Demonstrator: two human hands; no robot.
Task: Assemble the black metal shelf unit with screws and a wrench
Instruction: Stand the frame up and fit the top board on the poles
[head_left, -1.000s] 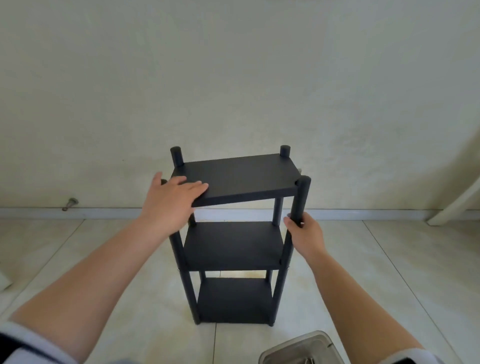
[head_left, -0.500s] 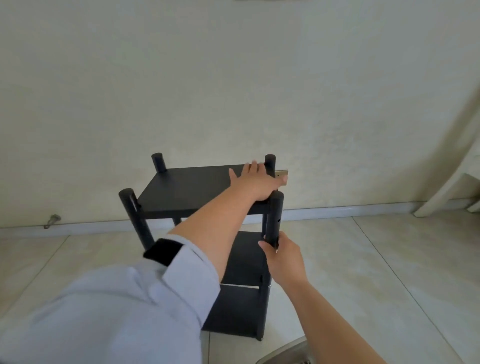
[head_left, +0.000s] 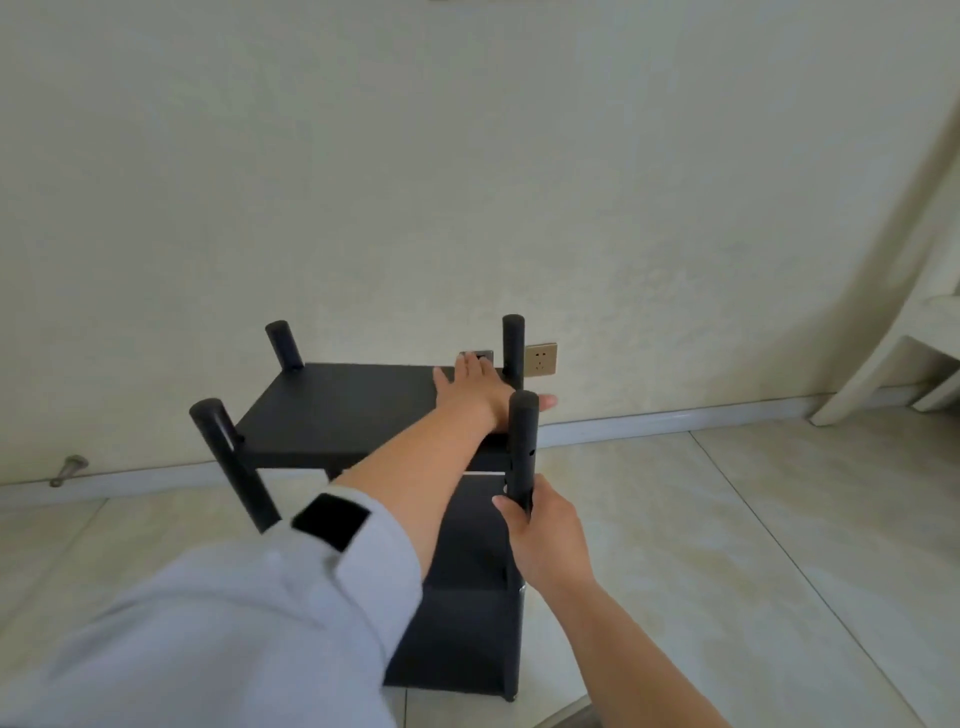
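The black metal shelf unit stands upright on the tiled floor against the wall, with three tiers and four round posts. My left hand lies flat with straight fingers on the right end of the top shelf, near the far right post. My right hand grips the near right post just below the top shelf. My left arm and sleeve hide much of the middle shelf. No screws or wrench are visible.
A gold wall socket sits behind the far right post. A metal door stop sticks out of the skirting at left. White furniture stands at the right edge. A grey container's corner shows at the bottom.
My left hand has crossed from the top shelf's near left corner to its right end. The view has shifted so the shelf unit sits lower and turned. My right hand still holds the near right post.
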